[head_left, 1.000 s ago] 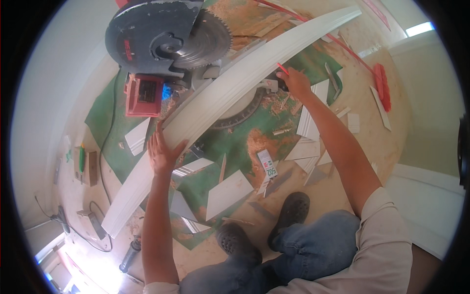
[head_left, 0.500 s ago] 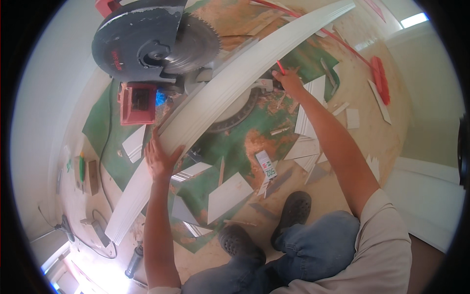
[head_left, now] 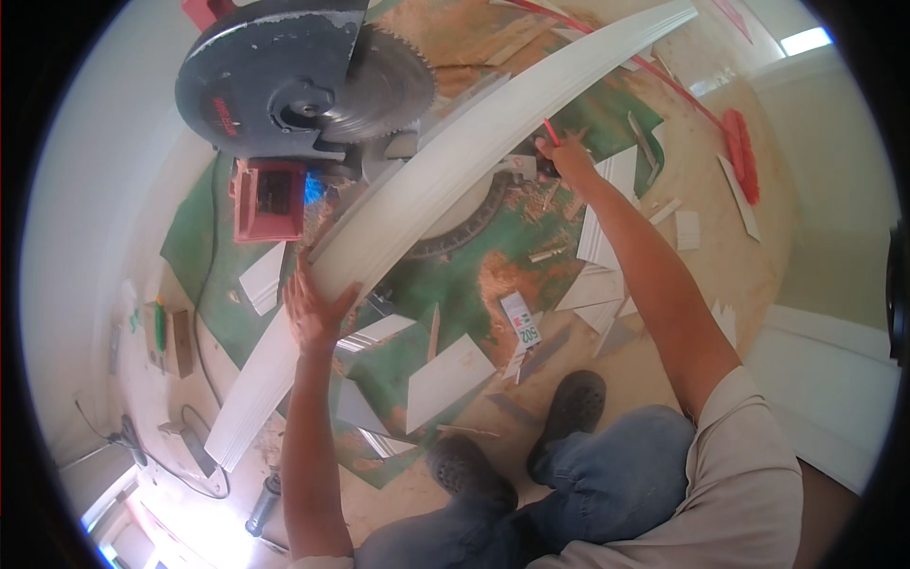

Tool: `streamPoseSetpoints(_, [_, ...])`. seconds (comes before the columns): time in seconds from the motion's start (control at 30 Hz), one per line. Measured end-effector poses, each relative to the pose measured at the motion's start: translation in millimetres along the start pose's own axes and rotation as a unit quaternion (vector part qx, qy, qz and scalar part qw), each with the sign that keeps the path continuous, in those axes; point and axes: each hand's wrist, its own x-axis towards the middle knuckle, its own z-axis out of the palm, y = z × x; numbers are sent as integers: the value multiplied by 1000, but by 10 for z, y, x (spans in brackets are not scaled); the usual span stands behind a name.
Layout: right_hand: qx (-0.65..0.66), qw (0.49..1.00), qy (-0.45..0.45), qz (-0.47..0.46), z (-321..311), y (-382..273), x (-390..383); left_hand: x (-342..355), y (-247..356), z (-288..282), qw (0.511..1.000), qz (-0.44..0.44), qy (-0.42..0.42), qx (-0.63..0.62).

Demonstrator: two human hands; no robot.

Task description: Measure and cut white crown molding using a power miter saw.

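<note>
Long white moulded trim board (head_left: 445, 180) lies slantwise across the bed of the grey and red mitre saw (head_left: 284, 95), running from beyond our right hand down past our left. We have the left hand (head_left: 318, 308) spread open, palm and fingers pressed flat against the board's near edge, bracing rather than gripping. The right hand (head_left: 566, 156) is closed around a thin red pencil (head_left: 551, 131), its tip at the board's edge just above the hand. The toothed saw blade (head_left: 384, 81) sits raised, above and between the hands, clear of the board. We judge the board placed and the marking in hand; the piece looks whole, so any cut appears undone. White trim offcuts (head_left: 445, 379) litter the green floor covering (head_left: 455, 284) below both hands.
</note>
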Motion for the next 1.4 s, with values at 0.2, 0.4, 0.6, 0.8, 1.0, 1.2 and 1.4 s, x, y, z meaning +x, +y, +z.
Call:
streamPoseSetpoints(0.2, [31, 991, 64, -110, 208, 201, -297, -59, -64, -3, 1000, -1, 8, 18])
streamPoseSetpoints(0.4, [-86, 971, 118, -189, 157, 216, -351, -17, -37, -4, 1000, -7, 3, 28])
streamPoseSetpoints(0.6, [-310, 921, 168, -165, 205, 504, 230, -102, -92, -105, 999, -13, 8, 39])
streamPoseSetpoints(0.8, [-154, 977, 71, -129, 233, 460, 143, -128, -128, -64, 998, -7, 24, 50])
streamPoseSetpoints(1.0, [10, 987, 120, -108, 180, 275, -321, -48, -35, 29, 1000, -17, -5, 11])
streamPoseSetpoints(1.2, [-41, 986, 156, -46, 176, 41, -187, 18, -17, -31, 999, -3, 29, 19])
streamPoseSetpoints(1.4, [-646, 729, 118, -196, 336, 276, 96, -129, -216, -122, 999, -30, -12, 30])
